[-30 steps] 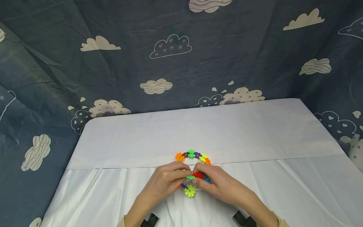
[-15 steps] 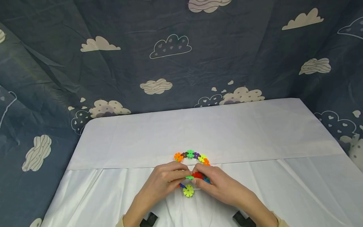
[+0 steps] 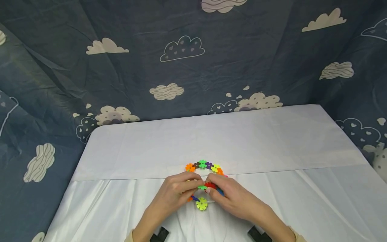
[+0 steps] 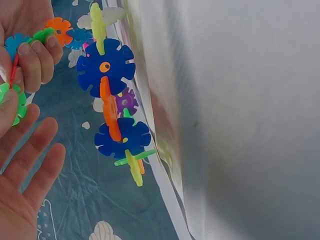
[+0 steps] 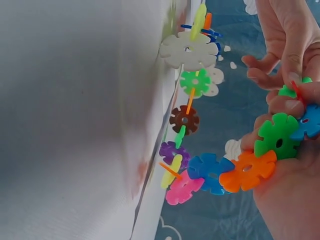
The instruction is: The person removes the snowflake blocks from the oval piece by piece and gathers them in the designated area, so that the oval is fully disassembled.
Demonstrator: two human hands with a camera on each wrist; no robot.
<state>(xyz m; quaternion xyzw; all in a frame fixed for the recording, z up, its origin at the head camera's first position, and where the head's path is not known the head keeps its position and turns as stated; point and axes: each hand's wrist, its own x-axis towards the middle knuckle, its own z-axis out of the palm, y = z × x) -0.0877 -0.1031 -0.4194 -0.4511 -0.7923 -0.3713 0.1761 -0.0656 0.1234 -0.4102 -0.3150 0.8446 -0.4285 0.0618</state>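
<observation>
Both hands meet over a loop of interlocking snowflake discs near the table's front. With thumb and finger, my left hand (image 3: pixel 178 190) pinches a green disc (image 4: pixel 20 104) at one end; its other fingers stretch out loosely. My right hand (image 3: pixel 237 196) pinches a red disc (image 3: pixel 210 185) seen edge-on, against the green one. Whether their slots are joined is unclear. From the red disc the chain runs through a blue disc (image 5: pixel 311 122), a green one and an orange disc (image 5: pixel 247 171), partly across the right palm. A yellow-green disc (image 3: pixel 202 203) hangs at the near side.
A white cloth covers the table (image 3: pixel 242 144). Behind it hangs a dark cloud-print curtain (image 3: pixel 187 74). Two black blocks (image 3: pixel 160 234) sit at the front edge near the forearms. More of the chain, with a white disc (image 5: pixel 189 50), arcs away from the hands.
Both hands keep almost the same place and grip. The red and green discs between the fingers have tilted and shifted slightly; the loop has moved a little.
</observation>
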